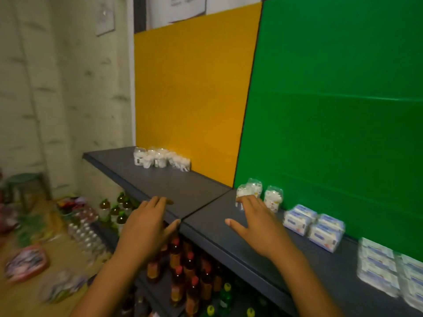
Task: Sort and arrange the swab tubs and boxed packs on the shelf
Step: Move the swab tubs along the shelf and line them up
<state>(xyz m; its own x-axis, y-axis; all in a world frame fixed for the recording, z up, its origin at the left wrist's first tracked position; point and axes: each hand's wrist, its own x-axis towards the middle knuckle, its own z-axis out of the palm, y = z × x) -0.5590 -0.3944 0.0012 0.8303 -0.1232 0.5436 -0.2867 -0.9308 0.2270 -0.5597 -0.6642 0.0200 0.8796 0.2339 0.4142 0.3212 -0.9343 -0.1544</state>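
Note:
A dark grey shelf (201, 188) runs from far left to near right. A cluster of several clear swab tubs (161, 158) stands at its far end against the yellow panel. Three more swab tubs (258, 194) stand by the green panel. My right hand (256, 225) hovers open over the shelf, fingertips just in front of the nearest of these tubs. My left hand (146, 227) is open over the shelf's front edge, holding nothing. Two stacked blue-and-white boxed packs (314, 226) sit to the right, with a bigger stack of packs (389, 268) at the near right.
Below the shelf stand rows of bottles (187, 271) with red and yellow caps. Green-capped bottles (115, 209) and clear wrapped bottles (85, 236) sit on the floor at left, among scattered packets (26, 263). A stool (25, 186) stands by the left wall.

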